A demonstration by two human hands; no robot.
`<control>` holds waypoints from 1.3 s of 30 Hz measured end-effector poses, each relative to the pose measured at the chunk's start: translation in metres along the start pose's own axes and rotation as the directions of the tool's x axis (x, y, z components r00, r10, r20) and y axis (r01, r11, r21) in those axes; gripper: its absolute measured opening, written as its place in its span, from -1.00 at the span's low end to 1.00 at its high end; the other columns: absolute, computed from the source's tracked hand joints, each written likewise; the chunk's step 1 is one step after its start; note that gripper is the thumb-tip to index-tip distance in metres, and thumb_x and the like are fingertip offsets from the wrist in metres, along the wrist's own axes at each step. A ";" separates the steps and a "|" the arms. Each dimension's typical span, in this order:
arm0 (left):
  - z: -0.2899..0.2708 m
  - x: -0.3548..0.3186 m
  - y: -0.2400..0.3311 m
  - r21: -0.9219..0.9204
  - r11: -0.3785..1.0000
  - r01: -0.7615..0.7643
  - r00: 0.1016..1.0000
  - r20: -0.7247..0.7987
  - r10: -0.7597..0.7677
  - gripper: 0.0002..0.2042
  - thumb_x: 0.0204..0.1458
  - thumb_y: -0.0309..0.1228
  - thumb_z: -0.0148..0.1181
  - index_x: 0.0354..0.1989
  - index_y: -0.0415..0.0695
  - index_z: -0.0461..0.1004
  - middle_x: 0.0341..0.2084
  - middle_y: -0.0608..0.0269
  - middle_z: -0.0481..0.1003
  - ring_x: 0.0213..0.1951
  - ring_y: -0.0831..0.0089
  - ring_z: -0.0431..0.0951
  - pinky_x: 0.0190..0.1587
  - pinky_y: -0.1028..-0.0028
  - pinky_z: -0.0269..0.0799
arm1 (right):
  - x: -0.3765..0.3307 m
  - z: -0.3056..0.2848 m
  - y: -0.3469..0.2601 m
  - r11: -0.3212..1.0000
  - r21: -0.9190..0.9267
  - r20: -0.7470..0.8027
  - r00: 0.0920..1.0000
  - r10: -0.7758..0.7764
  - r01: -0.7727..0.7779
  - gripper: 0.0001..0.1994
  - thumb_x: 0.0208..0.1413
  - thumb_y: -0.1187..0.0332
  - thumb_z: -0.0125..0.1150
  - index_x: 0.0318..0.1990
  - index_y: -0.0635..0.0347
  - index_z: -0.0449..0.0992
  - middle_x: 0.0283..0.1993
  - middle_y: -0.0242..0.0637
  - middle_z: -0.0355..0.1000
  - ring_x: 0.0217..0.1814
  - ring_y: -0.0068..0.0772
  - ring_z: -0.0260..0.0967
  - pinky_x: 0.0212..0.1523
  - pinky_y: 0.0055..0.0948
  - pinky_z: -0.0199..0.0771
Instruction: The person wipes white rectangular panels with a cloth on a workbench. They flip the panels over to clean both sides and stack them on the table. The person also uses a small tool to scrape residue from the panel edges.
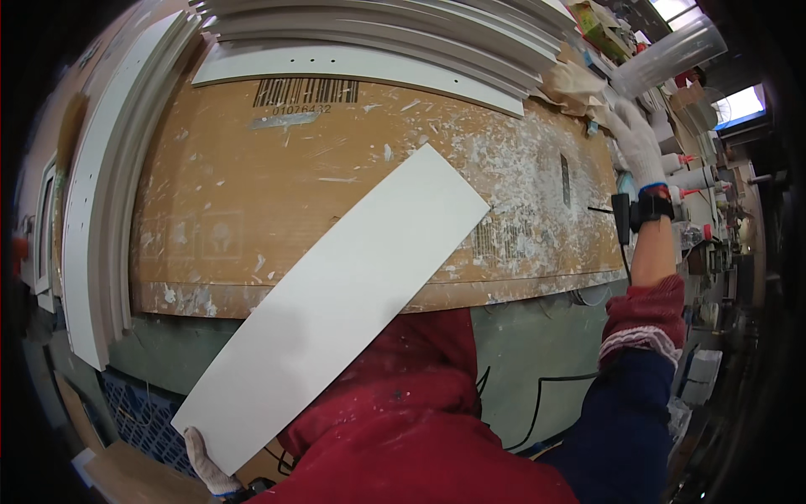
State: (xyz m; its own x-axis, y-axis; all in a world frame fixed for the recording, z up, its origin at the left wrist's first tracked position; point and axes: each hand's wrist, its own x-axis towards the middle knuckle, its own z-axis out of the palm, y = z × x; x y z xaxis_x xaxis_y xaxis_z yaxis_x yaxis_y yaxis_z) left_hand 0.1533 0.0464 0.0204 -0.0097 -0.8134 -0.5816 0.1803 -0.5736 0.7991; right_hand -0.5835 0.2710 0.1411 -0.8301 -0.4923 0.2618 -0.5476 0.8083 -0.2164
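Note:
My left hand [206,462], in a whitish work glove, grips the lower corner of a long white board [336,307]. The board slants up to the right, its far end over the cardboard [294,193] on the workbench and its near end out past the edge. My right hand [636,144], also gloved, is stretched out to the far right. Close to its fingers are a crumpled beige cloth or paper [575,88] and a clear cylinder [672,57]. Those fingers are blurred, so I cannot make out whether they hold anything.
Stacked white boards [361,69] lie along the back; more white boards [109,185] line the left. White bottles with red tips [678,161] stand at the right. A blue plastic crate [147,420] sits low at the left, and a black cable [537,412] hangs before the bench.

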 end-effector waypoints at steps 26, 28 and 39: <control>-0.008 0.005 -0.012 0.027 0.997 0.074 0.991 0.108 -0.077 -0.63 0.14 -0.26 0.15 0.03 -0.22 0.34 -0.09 0.15 0.46 -0.09 0.34 0.52 -0.04 0.37 0.52 | -0.112 0.070 -0.065 0.973 0.188 0.304 0.950 0.072 -0.134 -0.76 0.01 0.22 0.15 -0.29 0.21 0.49 -0.39 -0.08 0.47 -0.35 -0.15 0.44 -0.28 -0.26 0.39; -0.012 0.007 -0.014 0.031 0.997 0.072 0.990 0.116 -0.075 -0.62 0.14 -0.26 0.14 0.04 -0.22 0.33 -0.08 0.13 0.45 -0.08 0.33 0.52 -0.03 0.35 0.52 | -0.137 0.058 -0.114 0.960 0.267 0.328 0.945 -0.004 -0.089 -0.80 0.07 0.28 0.12 -0.22 0.18 0.48 -0.36 -0.09 0.47 -0.35 -0.16 0.44 -0.29 -0.29 0.40; -0.014 0.006 -0.008 0.092 0.995 0.033 0.996 0.084 -0.041 -0.61 0.16 -0.24 0.11 0.03 -0.24 0.25 -0.11 0.10 0.43 -0.11 0.29 0.53 -0.07 0.31 0.56 | -0.215 0.078 -0.193 0.781 0.415 0.421 0.663 -0.619 0.466 -0.90 0.03 0.35 0.10 -0.28 0.07 0.44 -0.35 -0.24 0.42 -0.31 -0.14 0.46 -0.37 -0.23 0.49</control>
State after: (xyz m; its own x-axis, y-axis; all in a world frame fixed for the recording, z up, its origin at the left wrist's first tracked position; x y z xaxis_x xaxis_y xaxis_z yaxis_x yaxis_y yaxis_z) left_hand 0.1658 0.0477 0.0084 -0.0993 -0.7947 -0.5988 0.0886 -0.6065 0.7902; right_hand -0.3078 0.1955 0.0533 -0.2552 -0.9628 -0.0888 -0.8583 0.2679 -0.4377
